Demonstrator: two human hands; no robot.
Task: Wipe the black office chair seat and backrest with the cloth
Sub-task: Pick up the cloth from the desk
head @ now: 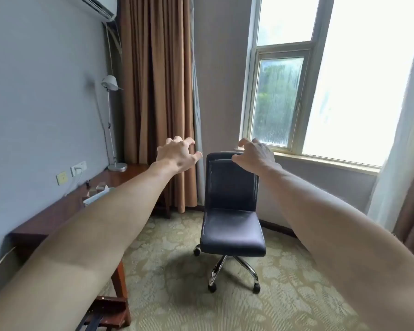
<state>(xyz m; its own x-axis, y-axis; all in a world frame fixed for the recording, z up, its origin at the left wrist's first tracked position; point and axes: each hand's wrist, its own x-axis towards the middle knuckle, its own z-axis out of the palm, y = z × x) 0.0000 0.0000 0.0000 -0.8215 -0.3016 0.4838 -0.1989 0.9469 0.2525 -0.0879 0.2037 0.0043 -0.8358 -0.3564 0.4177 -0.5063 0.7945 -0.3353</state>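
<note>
Left: dark red-brown wooden bench (58, 218) along the wall, with a small white item (95, 198) on it, too blurred to say whether it's the cloth. No cloth visible in either grip. Left hand (177, 155) is out at arm's length, fingers spread and half-curled like a claw, grip empty. Centre: black padded leather-look office chair (233, 199), armless, on the patterned carpet (172, 283), facing the camera, on a chrome star base with castors (234, 271). My read: seat pad (233, 231) and backrest (232, 177) are soft, smooth and a bit slick. The chair is light and will roll or swivel under a push, so steady it at the backrest's top edge with one hand and wipe with the other. Right hand (255, 155) has the same half-curled empty grip and overlaps the backrest's top edge in view. Can't tell if it touches; the chair looks farther off than both hands.
</note>
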